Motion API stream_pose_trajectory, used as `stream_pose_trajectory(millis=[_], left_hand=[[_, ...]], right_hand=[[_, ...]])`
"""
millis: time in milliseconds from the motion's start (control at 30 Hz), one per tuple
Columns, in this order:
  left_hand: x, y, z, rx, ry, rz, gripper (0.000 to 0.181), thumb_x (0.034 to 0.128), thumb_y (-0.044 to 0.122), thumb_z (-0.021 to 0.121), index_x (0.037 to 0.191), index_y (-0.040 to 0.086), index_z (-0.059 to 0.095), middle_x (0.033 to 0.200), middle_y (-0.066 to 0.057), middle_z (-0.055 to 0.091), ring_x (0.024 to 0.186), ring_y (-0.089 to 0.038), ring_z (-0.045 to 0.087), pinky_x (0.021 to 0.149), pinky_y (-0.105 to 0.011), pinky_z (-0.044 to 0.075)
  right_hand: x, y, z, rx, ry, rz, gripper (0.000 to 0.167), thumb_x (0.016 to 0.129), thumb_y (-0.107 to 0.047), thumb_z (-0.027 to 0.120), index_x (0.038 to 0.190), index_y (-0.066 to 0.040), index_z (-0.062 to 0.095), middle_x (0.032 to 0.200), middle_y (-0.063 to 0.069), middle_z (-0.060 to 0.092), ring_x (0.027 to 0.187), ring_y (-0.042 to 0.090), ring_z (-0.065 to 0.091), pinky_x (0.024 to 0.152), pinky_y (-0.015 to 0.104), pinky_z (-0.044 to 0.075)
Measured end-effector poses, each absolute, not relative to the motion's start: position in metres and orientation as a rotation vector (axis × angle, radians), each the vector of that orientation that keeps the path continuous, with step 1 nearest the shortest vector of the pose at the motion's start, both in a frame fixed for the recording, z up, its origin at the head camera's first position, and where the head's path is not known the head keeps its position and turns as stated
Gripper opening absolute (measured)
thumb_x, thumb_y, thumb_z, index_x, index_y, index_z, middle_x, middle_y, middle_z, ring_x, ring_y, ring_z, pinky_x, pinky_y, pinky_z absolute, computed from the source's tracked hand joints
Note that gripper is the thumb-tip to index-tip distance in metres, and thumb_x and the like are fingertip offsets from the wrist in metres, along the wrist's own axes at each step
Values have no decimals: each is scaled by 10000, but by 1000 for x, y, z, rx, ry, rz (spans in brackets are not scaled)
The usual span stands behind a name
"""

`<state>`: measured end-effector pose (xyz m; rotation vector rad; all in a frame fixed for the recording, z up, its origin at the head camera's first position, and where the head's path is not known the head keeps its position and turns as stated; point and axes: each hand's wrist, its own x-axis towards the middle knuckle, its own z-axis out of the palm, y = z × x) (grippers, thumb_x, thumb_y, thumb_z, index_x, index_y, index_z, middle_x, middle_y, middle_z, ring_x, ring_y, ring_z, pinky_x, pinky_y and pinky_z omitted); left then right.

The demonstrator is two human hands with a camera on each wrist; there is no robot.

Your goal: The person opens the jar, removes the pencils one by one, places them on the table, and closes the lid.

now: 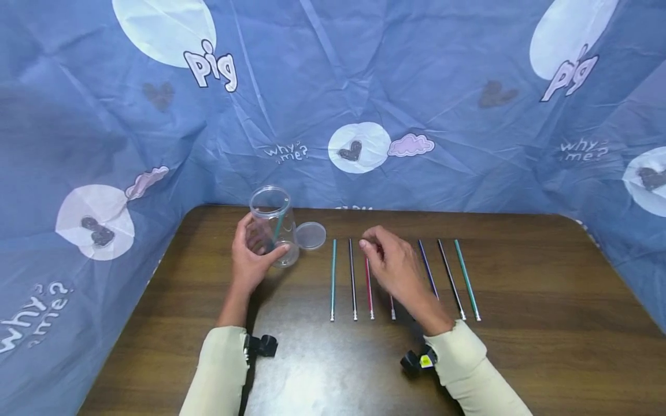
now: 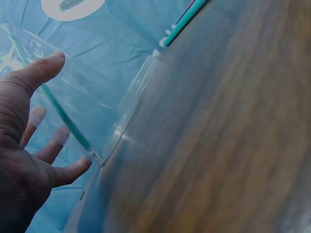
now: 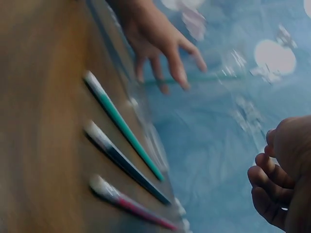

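My left hand (image 1: 251, 261) holds a clear plastic jar (image 1: 289, 232) round its side, thumb in front and fingers behind. The jar stands upright at the table's back left, its mouth uncovered. A teal pencil (image 2: 63, 116) leans inside it, eraser end down. My right hand (image 1: 395, 263) hovers over the middle of a row of pencils, its fingers loosely curled with nothing visible in them. Left of that hand lie a teal pencil (image 1: 333, 280), a black pencil (image 1: 352, 280) and a red pencil (image 1: 369, 289); a reddish pencil (image 1: 392, 306) is partly hidden beneath it.
Beside the jar lies its round clear lid (image 1: 311, 236). To the right of my right hand are a blue pencil (image 1: 426, 266), a dark pencil (image 1: 451, 278) and another teal pencil (image 1: 467, 279). A blue printed cloth (image 1: 458, 173) hangs behind the wooden table (image 1: 546, 300).
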<state>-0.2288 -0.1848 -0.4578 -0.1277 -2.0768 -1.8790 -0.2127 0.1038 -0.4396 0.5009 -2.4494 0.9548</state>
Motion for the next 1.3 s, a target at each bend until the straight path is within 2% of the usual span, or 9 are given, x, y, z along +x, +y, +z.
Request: stream_pose_trajectory(millis=[200, 533, 767, 967, 1167, 1300], left_hand=[[-230, -185, -460, -147, -2064, -1883, 878, 725, -59, 845, 1464, 48, 384, 1374, -277, 515, 1192, -400, 548, 954, -604, 426], [-228, -187, -460, -128, -2061, -1854, 866, 726, -61, 846, 1457, 55, 396, 1357, -235, 543, 1189, -391, 558, 950, -592, 436], [-228, -185, -458, -138, -2086, -1849, 874, 728, -43, 853, 1463, 51, 389, 1362, -234, 542, 1193, -396, 559, 954, -587, 440], [-228, -184, -459, -140, -2089, -1845, 878, 730, -45, 850, 1469, 60, 389, 1363, -222, 541, 1198, -399, 560, 953, -611, 435], [-228, -184, -458, -147, -2071, -1842, 878, 716, -62, 853, 1458, 45, 396, 1338, -228, 552, 1177, -407, 571, 929, -629, 438], [-228, -184, -459, -147, -2071, -1851, 881, 716, -56, 854, 1459, 54, 393, 1340, -228, 551, 1183, -406, 568, 931, -620, 438]], right_hand=[[-202, 76, -447, 680, -2456, 923, 86, 986, -222, 627, 1016, -152, 666, 747, -73, 553, 650, 97, 511, 575, 320, 425], [-200, 51, -440, 768, -2434, 969, 126, 1005, -207, 597, 1088, -146, 669, 762, -78, 543, 645, 80, 508, 577, 297, 426], [-200, 43, -430, 754, -2456, 1028, 233, 1014, -225, 583, 1221, -145, 656, 858, -44, 649, 736, 95, 583, 637, 332, 471], [-211, 22, -408, 806, -2491, 1000, 293, 1038, -260, 538, 1312, -184, 603, 917, -34, 676, 756, 113, 609, 645, 349, 487], [-230, -2, -389, 798, -2547, 879, 342, 1059, -291, 480, 1391, -257, 554, 1028, 11, 688, 870, 192, 654, 669, 401, 507], [-240, -14, -387, 798, -2560, 853, 368, 1069, -310, 445, 1425, -280, 531, 958, 8, 642, 799, 189, 618, 615, 378, 482]])
